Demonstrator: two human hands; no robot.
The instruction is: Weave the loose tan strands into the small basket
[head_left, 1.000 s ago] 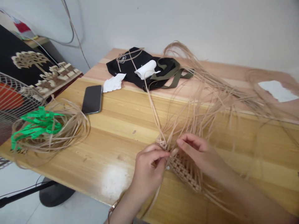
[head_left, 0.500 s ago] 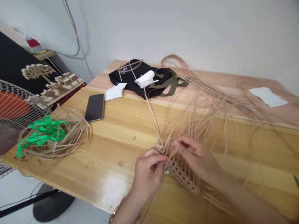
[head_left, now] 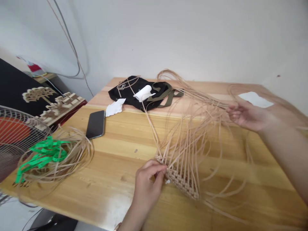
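Observation:
A partly woven tan strip (head_left: 184,184) lies on the wooden table, with many loose strands (head_left: 192,141) fanning up and right from its edge. My left hand (head_left: 150,181) pinches the woven strip near its upper left end, thumb and forefinger together. Farther right and higher, my right hand (head_left: 245,117) is raised over the strands, its fingers curled together at the tip of the long tan bundle. It seems to grip a strand there, though blur hides exactly which.
A phone (head_left: 95,124), a black bag (head_left: 134,93) with white paper (head_left: 143,93), and another paper piece (head_left: 115,107) lie behind. At left are coiled strands (head_left: 79,150) with green ribbon (head_left: 48,152), a fan (head_left: 14,138) and a carved wooden piece (head_left: 60,109). More paper (head_left: 256,99) lies at right.
My right hand has moved from beside my left hand at the weave far up and to the right. My left hand still pinches the weave. The view has tilted slightly upward.

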